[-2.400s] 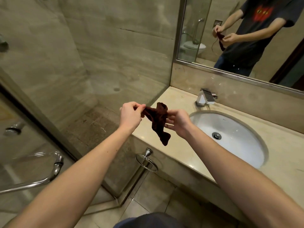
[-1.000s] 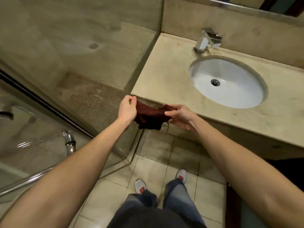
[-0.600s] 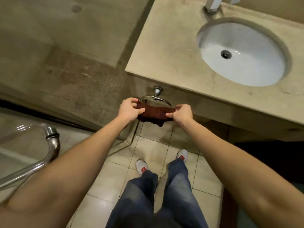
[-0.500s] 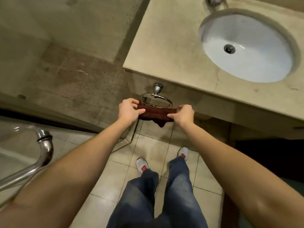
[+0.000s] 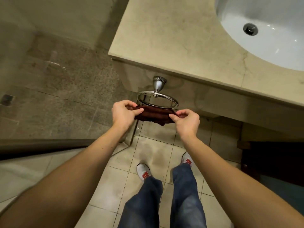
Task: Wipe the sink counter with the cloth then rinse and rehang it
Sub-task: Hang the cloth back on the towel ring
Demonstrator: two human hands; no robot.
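While both hands pinch its ends, a dark red cloth (image 5: pixel 153 114) is stretched flat against the front edge of a chrome towel ring (image 5: pixel 157 100). The left hand (image 5: pixel 124 113) grips the cloth's left end between thumb and fingers; the right hand (image 5: pixel 186 119) grips the right end the same way. One corner of the cloth hangs down below the right hand. The ring is mounted on the beige stone front of the sink counter (image 5: pixel 172 40), below its edge. The white basin (image 5: pixel 271 46) with its metal drain (image 5: pixel 250 29) sits at the upper right. Compared with half a second ago, the view has closed in and tipped further down: the faucet has left the frame, and the hands hold the cloth at the ring much as before. Jeans-clad legs and white-and-red sneakers (image 5: pixel 143 173) stand on the tiled floor (image 5: pixel 115 183) below.
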